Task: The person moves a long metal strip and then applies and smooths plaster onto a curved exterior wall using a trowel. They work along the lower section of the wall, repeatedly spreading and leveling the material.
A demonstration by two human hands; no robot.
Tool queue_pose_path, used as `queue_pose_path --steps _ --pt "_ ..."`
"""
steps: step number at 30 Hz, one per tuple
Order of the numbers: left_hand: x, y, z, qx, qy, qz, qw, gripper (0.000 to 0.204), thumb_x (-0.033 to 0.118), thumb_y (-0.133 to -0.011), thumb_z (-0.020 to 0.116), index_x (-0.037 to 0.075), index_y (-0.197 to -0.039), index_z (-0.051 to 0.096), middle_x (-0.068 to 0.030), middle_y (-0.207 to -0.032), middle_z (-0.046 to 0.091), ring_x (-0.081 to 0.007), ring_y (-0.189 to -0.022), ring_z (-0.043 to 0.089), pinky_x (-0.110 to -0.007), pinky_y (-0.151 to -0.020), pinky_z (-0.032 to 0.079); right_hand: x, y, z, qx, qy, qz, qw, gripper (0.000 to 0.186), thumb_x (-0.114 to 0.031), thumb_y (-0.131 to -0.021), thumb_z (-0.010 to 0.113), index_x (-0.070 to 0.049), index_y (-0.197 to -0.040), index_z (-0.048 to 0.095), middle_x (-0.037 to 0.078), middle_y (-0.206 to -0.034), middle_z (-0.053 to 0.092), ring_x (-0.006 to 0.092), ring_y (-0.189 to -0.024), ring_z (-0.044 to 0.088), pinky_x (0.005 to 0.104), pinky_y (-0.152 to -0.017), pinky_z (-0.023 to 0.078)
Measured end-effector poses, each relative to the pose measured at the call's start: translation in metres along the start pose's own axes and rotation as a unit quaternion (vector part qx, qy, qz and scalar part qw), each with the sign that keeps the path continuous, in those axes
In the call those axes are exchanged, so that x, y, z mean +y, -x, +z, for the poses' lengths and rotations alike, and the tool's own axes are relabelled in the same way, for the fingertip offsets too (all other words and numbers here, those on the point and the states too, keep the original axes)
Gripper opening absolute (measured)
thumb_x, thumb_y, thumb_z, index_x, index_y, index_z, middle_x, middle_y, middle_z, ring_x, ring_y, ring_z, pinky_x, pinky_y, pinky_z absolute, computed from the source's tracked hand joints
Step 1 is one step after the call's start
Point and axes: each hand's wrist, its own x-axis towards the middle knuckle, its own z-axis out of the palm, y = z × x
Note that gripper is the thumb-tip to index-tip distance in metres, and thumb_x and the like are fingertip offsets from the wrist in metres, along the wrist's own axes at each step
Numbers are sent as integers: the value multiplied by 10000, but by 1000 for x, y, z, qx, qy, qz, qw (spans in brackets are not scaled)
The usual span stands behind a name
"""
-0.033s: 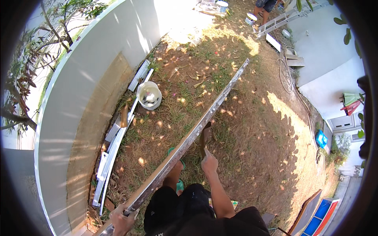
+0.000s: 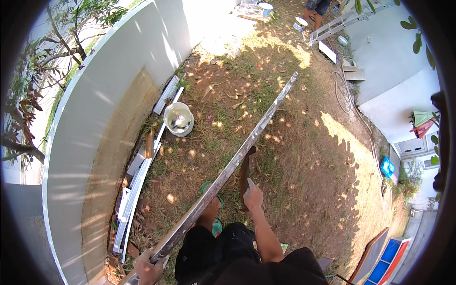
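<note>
A long, narrow wooden plank [image 2: 223, 179], spattered with white paint, slants across the view from lower left to upper middle. My left hand [image 2: 148, 267] is closed round its near end. To the right of the plank, my right hand [image 2: 253, 195] grips a long brown tool [image 2: 244, 173] with a darker, wider far end, close under the plank's edge. I cannot make out exactly what kind of tool it is, or whether it touches the plank. Below the plank, a green sandal [image 2: 216, 227] shows on my foot.
A white bucket [image 2: 179, 119] stands left of the plank. White metal strips [image 2: 129, 209] lie along the grey wall [image 2: 118, 71]. Farther off are a ladder [image 2: 339, 29], a paint pail [image 2: 300, 23] and another person's legs [image 2: 317, 16]. A hose [image 2: 340, 90] lies at right.
The plank has rolled slightly, so less of its brown face shows. The tool in my right hand has swung, with more of its length now visible beside the hand.
</note>
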Motion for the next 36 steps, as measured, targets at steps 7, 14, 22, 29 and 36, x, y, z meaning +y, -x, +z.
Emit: queue_pose_path --steps 7,14,22,29,36 --pt "44 -14 -41 -50 -15 -23 998 243 197 -624 754 56 -733 588 -125 -664 605 -337 -633 588 -420 -612 428 -43 -115 -12 47 -100 -3 994 492 -35 -762 497 -66 -1252 529 242 -989 619 372 -842 616 424 -753 486" --pt "85 -12 -78 24 -66 68 995 157 138 -647 704 91 -729 579 -81 -665 601 -289 -625 603 -405 -569 428 -71 -171 -51 45 -145 -64 986 545 -214 -754 654 -30 -1232 466 229 -1097 599 394 -1006 576 425 -816 466" --pt "169 -45 -107 46 -83 126 987 158 91 -625 673 93 -705 537 -52 -607 536 -250 -554 569 -361 -471 420 -81 -222 -121 112 -104 -33 988 851 -172 -730 638 -69 -1406 132 216 -825 613 401 -802 597 437 -723 460" --pt "229 -73 -103 51 -70 166 982 173 60 -616 693 77 -692 539 -66 -603 545 -262 -543 565 -363 -476 417 -65 -283 -231 -1 -19 -138 990 852 0 -727 494 -150 -1460 86 184 -564 513 370 -544 544 458 -568 407" --pt "251 -80 -80 77 -85 160 980 171 58 -603 689 80 -680 537 -63 -595 538 -249 -538 568 -359 -474 433 -52 -361 -242 -77 53 -223 970 447 -28 -732 538 -111 -1171 519 257 -649 569 429 -654 581 479 -612 446"
